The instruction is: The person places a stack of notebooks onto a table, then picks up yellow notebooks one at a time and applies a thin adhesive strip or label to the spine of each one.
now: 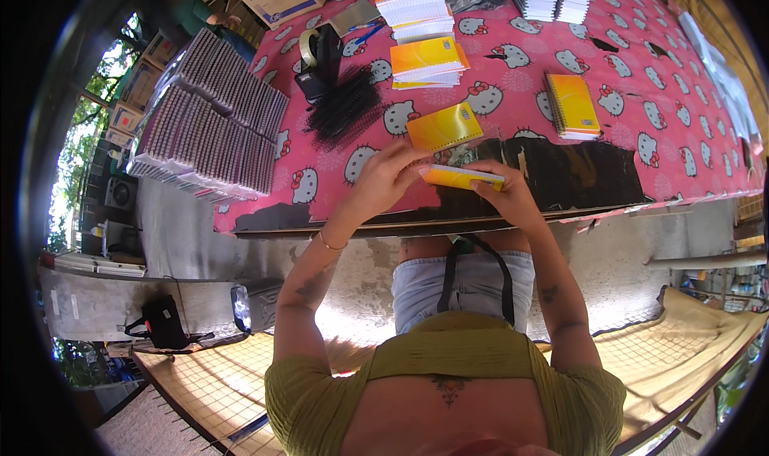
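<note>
While both hands meet at the table edge: one yellow notepad (462, 177) held between them
Left hand (384, 177): fingers pinching its left end
Right hand (506, 195): fingers clamped on its right end
Beside: yellow notebook (444, 127) on pink tablecloth (513, 87)

Yellow-orange notebook (462, 177) in hands. Bench (561, 79) cover is pink with white cartoon-cat print, torn to black near the front edge. Black comb bindings (346, 107); olive-green top (448, 368).

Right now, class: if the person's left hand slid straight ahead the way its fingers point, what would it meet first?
Probably the yellow notebook lying flat on the pink tablecloth, just beyond the left hand; depth is hard to judge, so the hand might pass above it.
</note>
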The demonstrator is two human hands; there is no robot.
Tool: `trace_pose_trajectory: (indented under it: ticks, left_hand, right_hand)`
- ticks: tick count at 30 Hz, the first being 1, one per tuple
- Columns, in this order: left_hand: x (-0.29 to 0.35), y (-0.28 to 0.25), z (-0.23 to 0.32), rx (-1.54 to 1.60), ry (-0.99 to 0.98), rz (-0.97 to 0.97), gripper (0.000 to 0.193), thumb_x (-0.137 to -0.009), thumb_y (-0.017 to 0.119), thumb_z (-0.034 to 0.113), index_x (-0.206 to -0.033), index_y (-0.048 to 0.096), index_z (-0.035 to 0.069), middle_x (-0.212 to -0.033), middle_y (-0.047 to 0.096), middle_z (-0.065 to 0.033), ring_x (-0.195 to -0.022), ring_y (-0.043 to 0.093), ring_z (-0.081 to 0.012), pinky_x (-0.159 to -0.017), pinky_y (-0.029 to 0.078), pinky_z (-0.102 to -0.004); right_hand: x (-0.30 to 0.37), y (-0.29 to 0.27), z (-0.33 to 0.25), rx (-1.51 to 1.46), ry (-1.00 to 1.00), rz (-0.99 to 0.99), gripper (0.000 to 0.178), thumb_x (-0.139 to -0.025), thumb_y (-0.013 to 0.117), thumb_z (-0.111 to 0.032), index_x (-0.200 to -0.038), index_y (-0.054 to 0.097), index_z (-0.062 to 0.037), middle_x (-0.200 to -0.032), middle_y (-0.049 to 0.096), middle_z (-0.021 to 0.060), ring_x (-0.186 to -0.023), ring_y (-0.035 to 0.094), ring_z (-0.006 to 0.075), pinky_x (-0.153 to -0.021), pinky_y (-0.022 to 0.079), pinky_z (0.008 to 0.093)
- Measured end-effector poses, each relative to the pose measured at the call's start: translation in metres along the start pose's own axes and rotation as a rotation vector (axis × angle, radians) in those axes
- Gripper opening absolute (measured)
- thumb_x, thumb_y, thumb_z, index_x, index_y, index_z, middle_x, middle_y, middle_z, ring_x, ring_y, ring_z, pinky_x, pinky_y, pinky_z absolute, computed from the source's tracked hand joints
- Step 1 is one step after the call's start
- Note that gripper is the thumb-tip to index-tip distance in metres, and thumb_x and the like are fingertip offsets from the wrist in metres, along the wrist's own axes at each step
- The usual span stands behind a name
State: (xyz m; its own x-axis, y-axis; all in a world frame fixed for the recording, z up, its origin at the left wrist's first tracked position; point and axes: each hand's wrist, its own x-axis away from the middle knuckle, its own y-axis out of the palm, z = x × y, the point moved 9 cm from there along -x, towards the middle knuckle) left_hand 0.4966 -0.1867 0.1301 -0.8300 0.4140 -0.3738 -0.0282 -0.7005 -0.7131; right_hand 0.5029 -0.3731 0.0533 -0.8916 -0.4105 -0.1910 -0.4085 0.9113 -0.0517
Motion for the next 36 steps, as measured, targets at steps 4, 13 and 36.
trace_pose_trajectory:
  ticks: [4, 13, 36]
  left_hand:
    - [0.001, 0.005, -0.005, 0.022, 0.031, -0.034, 0.027, -0.087, 0.074, 0.013, -0.113, 0.067, 0.007, -0.097, 0.061, -0.0104, -0.078, 0.066, -0.031, -0.069, 0.052, -0.0395]
    - [0.003, 0.006, -0.015, 0.011, -0.005, -0.088, 0.03, -0.09, 0.072, 0.021, -0.116, 0.067, 0.008, -0.104, 0.061, -0.0117, -0.091, 0.065, -0.0287, -0.075, 0.052, -0.038]
    - [0.023, 0.072, 0.019, -0.959, -0.057, 0.112, 0.093, -0.096, 0.039, 0.066, -0.15, 0.031, -0.009, -0.157, 0.029, -0.0294, -0.15, 0.021, -0.0454, -0.112, 0.001, -0.0727]
  right_hand:
    - [0.0, 0.002, -0.001, 0.064, -0.063, -0.004, 0.025, -0.095, 0.064, -0.002, -0.119, 0.067, 0.0005, -0.106, 0.068, 0.0046, -0.09, 0.059, 0.0088, -0.078, 0.047, 0.023]
    - [0.0, 0.002, -0.004, 0.099, -0.029, 0.005, 0.025, -0.095, 0.064, -0.002, -0.12, 0.066, 0.0007, -0.106, 0.07, 0.0063, -0.092, 0.061, 0.0101, -0.081, 0.048, 0.0241]
    - [-0.002, 0.005, -0.005, 0.104, -0.042, -0.03, 0.03, -0.094, 0.064, -0.004, -0.123, 0.067, 0.0006, -0.113, 0.073, 0.0116, -0.101, 0.066, 0.0128, -0.089, 0.051, 0.0284]
